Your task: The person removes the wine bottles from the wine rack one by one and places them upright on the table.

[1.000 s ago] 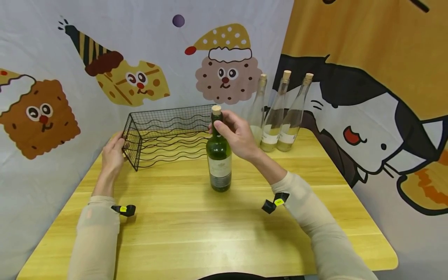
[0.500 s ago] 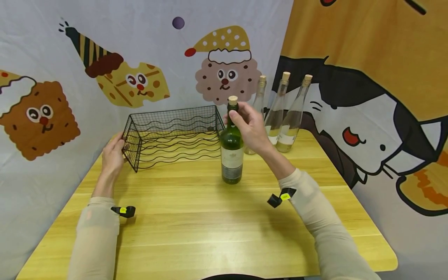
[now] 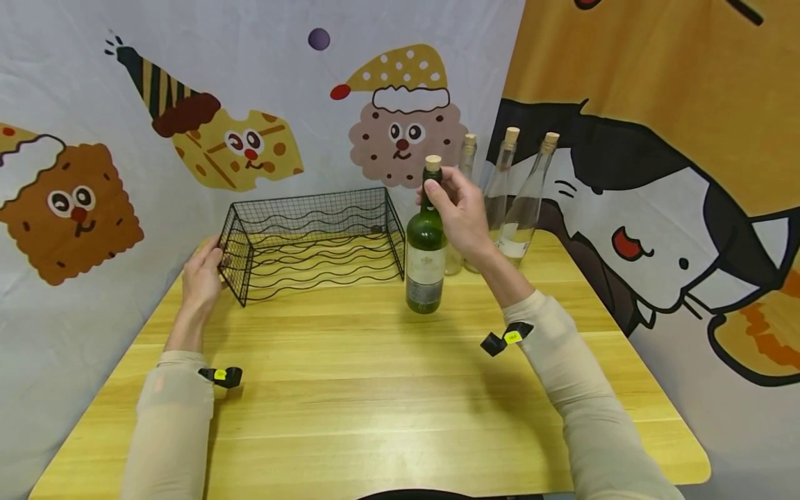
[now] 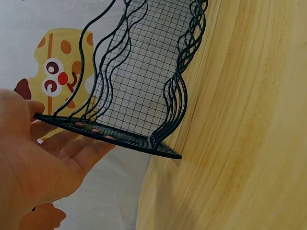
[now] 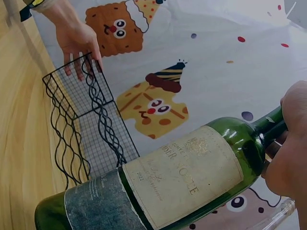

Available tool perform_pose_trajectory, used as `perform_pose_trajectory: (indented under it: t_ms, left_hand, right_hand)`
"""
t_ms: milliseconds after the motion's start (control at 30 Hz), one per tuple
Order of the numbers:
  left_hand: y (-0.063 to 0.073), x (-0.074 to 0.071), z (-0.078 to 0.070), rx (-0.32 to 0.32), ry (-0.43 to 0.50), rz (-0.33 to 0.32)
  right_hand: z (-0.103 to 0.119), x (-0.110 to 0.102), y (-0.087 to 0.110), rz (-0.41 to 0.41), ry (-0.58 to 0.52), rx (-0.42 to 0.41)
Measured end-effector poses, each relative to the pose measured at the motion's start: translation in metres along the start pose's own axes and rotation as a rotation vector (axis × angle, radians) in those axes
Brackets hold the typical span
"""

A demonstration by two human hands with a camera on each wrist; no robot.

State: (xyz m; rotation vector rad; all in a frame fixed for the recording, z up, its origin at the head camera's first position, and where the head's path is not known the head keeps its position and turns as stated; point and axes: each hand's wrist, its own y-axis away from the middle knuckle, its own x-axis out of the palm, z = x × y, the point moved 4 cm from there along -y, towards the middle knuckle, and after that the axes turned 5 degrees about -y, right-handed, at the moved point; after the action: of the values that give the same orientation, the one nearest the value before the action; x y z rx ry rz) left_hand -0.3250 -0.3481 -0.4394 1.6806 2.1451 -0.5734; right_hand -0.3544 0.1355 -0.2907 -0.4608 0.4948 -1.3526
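My right hand (image 3: 464, 215) grips the neck of a green wine bottle (image 3: 426, 257), just under its cork. The bottle is upright; whether its base touches the table I cannot tell. Its cream and grey label shows large in the right wrist view, where the bottle (image 5: 182, 177) crosses in front of the rack. To its left is a black wire bottle rack (image 3: 312, 214) with wavy rods and a mesh back. My left hand (image 3: 201, 278) rests against the rack's left end; in the left wrist view its extended fingers (image 4: 91, 155) lie behind the end panel.
Three clear corked bottles stand behind my right hand, the rightmost clear bottle (image 3: 520, 222) showing most. The wooden table (image 3: 350, 396) runs back to a cartoon-printed cloth (image 3: 400, 21).
My right hand has carried the green wine bottle rightward and farther back, past the rack's right end. It now covers part of the clear bottles. My left hand and the rack stay put.
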Motion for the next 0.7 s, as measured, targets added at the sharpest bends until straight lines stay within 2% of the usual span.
perform_pose_trajectory:
  t_ms: [533,700]
  left_hand:
    - [-0.001,0.000,0.002,0.006,-0.001,0.005]
    - [-0.002,0.000,0.002,0.010,-0.006,0.003]
  right_hand:
    - [-0.013,-0.010,-0.020,-0.070,-0.008,0.026]
    - [-0.018,-0.011,-0.024,-0.082,0.021,0.039]
